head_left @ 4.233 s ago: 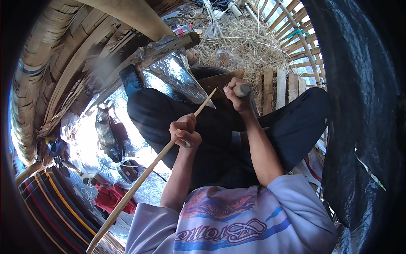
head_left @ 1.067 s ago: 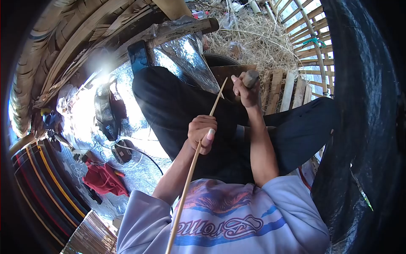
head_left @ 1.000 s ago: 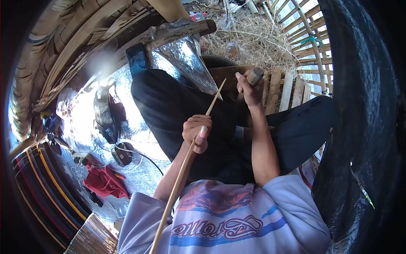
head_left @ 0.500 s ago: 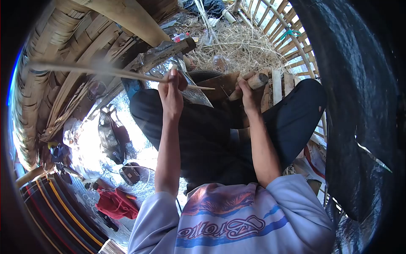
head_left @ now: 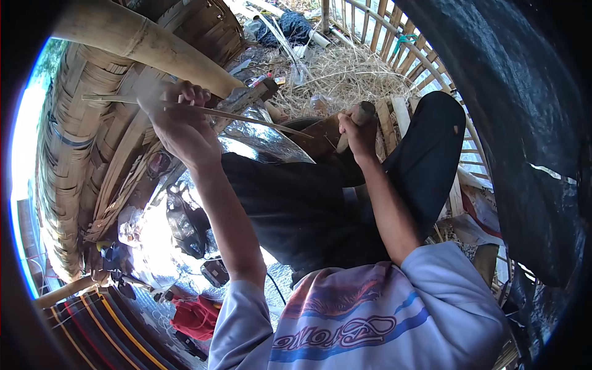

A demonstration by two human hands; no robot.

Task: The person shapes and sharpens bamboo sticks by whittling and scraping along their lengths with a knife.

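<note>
My left hand [head_left: 185, 132] is raised at the left, its fingers curled around a thin pale stick [head_left: 250, 121] and slightly blurred. The stick runs nearly level, its pointed tip just left of my right hand. My right hand [head_left: 360, 139] is closed around a thick round wooden handle [head_left: 364, 112] above my lap. A lower part of the handle shows below the fingers; whatever it is fixed to is hard to make out. Behind the stick's tip stands a brown board [head_left: 322, 134].
A bamboo pole [head_left: 154, 46] and woven bamboo wall [head_left: 65, 160] stand left. Dry straw [head_left: 351, 71] lies ahead, beside a slatted bamboo frame [head_left: 394, 37]. A black sheet [head_left: 512, 123] hangs right. Red cloth [head_left: 194, 317] and a small dark box [head_left: 214, 272] lie lower left.
My left hand has moved up and left, away from my lap, and the stick has swung from slanting toward my body to nearly level. My right hand still grips the handle. The view has shifted.
</note>
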